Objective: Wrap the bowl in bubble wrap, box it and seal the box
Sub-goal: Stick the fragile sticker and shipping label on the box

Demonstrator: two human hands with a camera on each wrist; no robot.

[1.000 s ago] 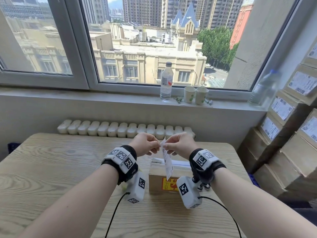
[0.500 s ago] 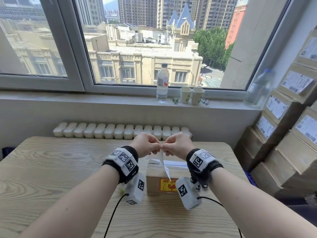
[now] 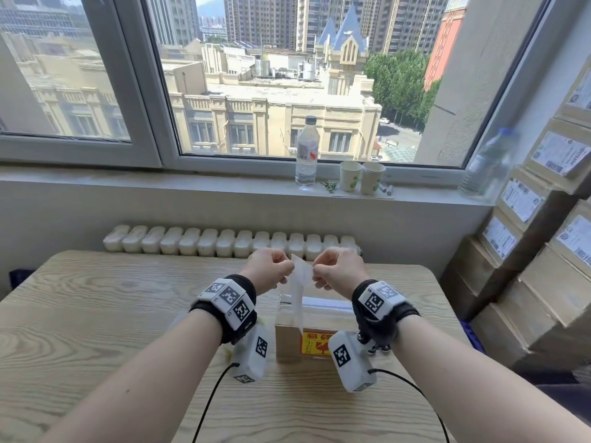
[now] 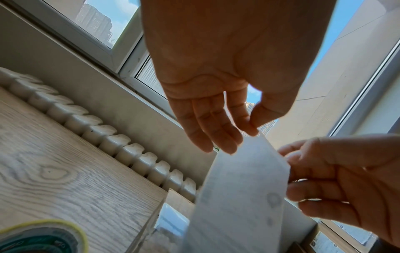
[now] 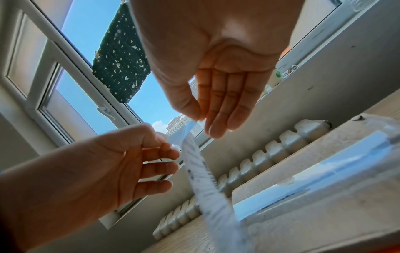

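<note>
A cardboard box (image 3: pixel 289 343) stands on the wooden table (image 3: pixel 96 314), its top closed under clear tape (image 3: pixel 323 303) and a yellow-red sticker (image 3: pixel 315 342) on its near side. Above it hangs a white printed paper label (image 3: pixel 299 282), also seen as the label (image 4: pixel 242 196) and the label (image 5: pixel 201 171). My left hand (image 3: pixel 284 273) pinches its top left edge between thumb and fingers (image 4: pixel 253 131). My right hand (image 3: pixel 319 273) pinches its top right edge (image 5: pixel 201 116). The bowl is not in view.
A roll with a yellow rim (image 4: pixel 39 238) lies on the table near my left wrist. A white radiator (image 3: pixel 224 243) runs behind the table. A water bottle (image 3: pixel 306 151) and two paper cups (image 3: pixel 361 177) stand on the sill. Labelled cartons (image 3: pixel 527 251) are stacked at the right.
Both hands stay above the box. The label, seen almost edge-on half a second ago, now shows more of its face, its top spread between the fingertips.
</note>
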